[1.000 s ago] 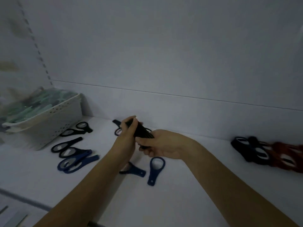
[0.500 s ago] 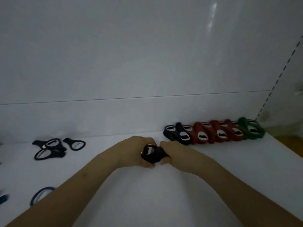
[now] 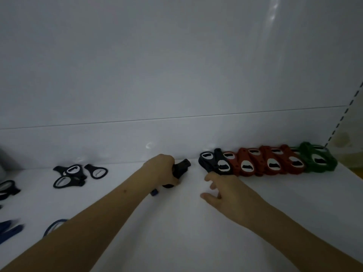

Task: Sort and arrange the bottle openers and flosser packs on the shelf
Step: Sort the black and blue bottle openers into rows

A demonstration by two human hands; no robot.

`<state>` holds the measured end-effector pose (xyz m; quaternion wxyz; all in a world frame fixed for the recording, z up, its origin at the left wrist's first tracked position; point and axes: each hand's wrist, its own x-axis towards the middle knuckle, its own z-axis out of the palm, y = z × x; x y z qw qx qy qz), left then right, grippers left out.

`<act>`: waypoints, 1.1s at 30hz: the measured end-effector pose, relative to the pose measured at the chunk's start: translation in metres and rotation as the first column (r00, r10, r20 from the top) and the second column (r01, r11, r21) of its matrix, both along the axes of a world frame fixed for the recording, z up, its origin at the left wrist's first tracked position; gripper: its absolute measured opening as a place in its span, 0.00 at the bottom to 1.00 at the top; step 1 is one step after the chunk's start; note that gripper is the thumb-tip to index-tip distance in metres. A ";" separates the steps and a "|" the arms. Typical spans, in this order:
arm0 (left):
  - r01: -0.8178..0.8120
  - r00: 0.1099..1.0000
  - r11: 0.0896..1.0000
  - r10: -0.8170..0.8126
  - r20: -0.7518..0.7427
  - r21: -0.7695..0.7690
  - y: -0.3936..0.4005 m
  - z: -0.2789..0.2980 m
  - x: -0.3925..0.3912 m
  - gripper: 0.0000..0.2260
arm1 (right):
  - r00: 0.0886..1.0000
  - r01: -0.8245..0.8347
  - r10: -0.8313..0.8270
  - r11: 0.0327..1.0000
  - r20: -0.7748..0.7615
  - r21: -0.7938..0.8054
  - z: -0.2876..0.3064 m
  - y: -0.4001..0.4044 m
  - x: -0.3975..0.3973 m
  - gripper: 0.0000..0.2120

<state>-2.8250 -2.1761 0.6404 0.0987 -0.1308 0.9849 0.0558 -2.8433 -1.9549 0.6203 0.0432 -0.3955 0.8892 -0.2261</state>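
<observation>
The left hand (image 3: 163, 169) gripped a stack of black openers (image 3: 180, 168) on the shelf (image 3: 186, 222). The right hand (image 3: 225, 195), fingers relaxed and holding nothing, lay just right of it, fingertips at the black end (image 3: 215, 163) of the red-and-green row (image 3: 275, 162). Loose black openers (image 3: 78, 174) lay well left of the left hand.

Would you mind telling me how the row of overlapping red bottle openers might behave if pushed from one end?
The red bottle openers lean overlapped, so they would probably slide together or topple flat. They look like stiff, light plastic on the smooth white shelf.
</observation>
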 end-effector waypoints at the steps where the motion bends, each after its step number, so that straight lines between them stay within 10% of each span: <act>1: -0.048 0.998 0.999 0.048 -0.031 -0.009 0.001 -0.002 -0.003 0.14 | 1.000 -0.014 0.014 1.000 0.010 -0.003 -0.002 0.005 0.003 0.23; 7: -0.306 0.946 0.904 0.325 -0.016 0.298 0.019 -0.001 -0.020 0.22 | 0.999 -0.016 0.018 0.999 0.039 -0.050 -0.015 0.021 -0.011 0.22; 15: -0.411 0.789 0.261 0.583 0.197 0.874 0.040 0.002 -0.019 0.22 | 0.998 0.006 -0.018 0.980 -0.062 -0.198 -0.039 0.027 -0.029 0.18; 23: -0.378 0.777 0.421 0.629 0.035 0.824 0.055 -0.007 -0.026 0.16 | 0.989 -0.070 0.043 0.980 -0.143 -0.188 -0.050 0.026 -0.031 0.16; 28: -0.349 0.756 0.350 0.653 0.040 0.869 0.062 -0.010 -0.038 0.17 | 0.972 0.096 -0.175 0.906 -0.156 -0.412 -0.048 0.023 -0.032 0.17; 33: -0.343 0.724 0.319 0.689 0.032 0.884 0.067 -0.014 -0.041 0.17 | 0.912 0.121 -0.218 0.952 -0.347 -0.280 -0.049 0.016 -0.033 0.26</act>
